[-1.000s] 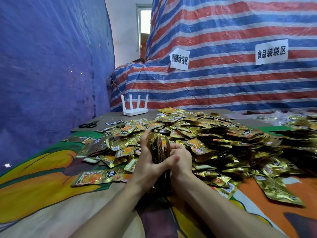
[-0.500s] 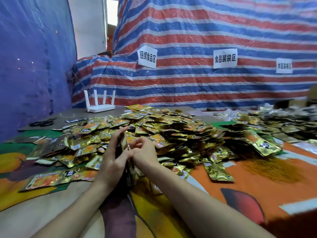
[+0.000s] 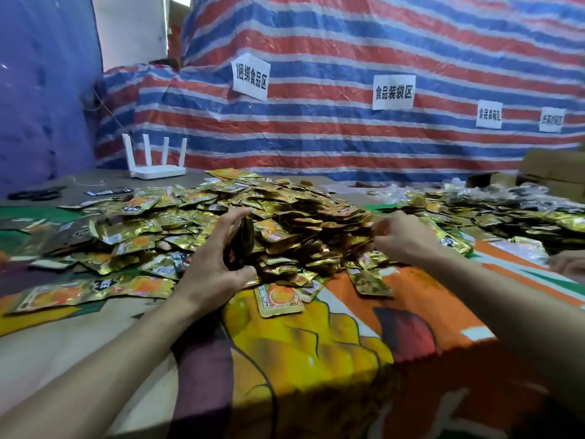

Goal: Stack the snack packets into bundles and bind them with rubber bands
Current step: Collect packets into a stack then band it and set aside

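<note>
A big heap of gold snack packets (image 3: 285, 217) covers the middle of the table. My left hand (image 3: 215, 267) grips an upright stack of packets (image 3: 240, 242) at the heap's near edge, fingers curled over its top and thumb under it. My right hand (image 3: 402, 236) is out to the right, over the heap's right edge, fingers curled; motion blur hides whether it holds anything. A single packet (image 3: 278, 299) lies flat just in front of the stack. I see no rubber band on the stack.
A colourful printed cloth (image 3: 316, 343) covers the table. A white router (image 3: 156, 167) stands at the back left, black scissors (image 3: 34, 194) lie left of it. A second spread of packets (image 3: 506, 217) lies at the right, cardboard boxes (image 3: 554, 172) behind. Striped tarp walls the back.
My right hand left the stack and moved right to the heap's edge. My left hand alone keeps hold of the stack. The camera view turned to the right.
</note>
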The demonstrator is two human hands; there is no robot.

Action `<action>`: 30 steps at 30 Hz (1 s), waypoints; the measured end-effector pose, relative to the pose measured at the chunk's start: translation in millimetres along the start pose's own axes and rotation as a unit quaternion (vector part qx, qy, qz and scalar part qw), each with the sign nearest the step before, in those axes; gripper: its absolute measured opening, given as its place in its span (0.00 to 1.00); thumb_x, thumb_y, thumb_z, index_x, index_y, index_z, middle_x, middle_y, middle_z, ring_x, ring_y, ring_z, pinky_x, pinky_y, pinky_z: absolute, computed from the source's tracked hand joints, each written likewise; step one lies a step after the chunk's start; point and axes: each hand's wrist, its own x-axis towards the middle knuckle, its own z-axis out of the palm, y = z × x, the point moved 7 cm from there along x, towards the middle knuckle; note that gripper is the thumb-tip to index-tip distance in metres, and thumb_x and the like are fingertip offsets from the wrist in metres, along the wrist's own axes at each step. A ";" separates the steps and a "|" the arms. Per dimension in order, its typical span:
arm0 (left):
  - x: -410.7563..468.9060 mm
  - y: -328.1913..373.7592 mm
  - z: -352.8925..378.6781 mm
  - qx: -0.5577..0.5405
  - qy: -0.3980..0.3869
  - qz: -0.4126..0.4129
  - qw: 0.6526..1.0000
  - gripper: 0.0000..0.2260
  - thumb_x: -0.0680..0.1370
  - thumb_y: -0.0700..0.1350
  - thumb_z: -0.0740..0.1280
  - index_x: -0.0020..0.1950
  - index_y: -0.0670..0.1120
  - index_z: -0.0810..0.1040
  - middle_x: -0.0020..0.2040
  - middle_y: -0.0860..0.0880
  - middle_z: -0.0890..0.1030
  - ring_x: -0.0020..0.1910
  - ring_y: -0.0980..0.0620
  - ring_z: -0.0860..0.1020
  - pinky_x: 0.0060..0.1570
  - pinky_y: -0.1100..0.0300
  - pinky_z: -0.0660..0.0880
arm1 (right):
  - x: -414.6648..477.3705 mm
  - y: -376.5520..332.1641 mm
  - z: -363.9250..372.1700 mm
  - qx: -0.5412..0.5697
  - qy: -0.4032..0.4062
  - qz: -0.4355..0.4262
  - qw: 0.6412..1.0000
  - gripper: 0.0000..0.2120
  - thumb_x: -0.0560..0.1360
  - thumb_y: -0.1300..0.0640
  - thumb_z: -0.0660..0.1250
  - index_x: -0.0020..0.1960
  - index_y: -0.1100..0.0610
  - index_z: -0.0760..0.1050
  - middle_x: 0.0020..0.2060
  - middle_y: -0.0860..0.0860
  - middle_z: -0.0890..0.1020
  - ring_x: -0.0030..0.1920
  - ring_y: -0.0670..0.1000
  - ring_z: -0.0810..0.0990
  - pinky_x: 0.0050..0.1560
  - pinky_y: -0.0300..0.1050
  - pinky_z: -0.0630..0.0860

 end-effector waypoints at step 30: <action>0.8 -11.5 -15.8 -0.075 0.044 -0.051 0.995 0.38 0.67 0.34 0.78 0.68 0.60 0.67 0.49 0.35 0.71 0.43 0.43 0.79 0.43 0.59 0.78 | 4.4 24.7 -52.2 0.042 0.034 0.006 0.999 0.05 0.74 0.62 0.74 0.39 0.59 0.84 0.36 0.56 0.85 0.34 0.52 0.83 0.27 0.42 0.78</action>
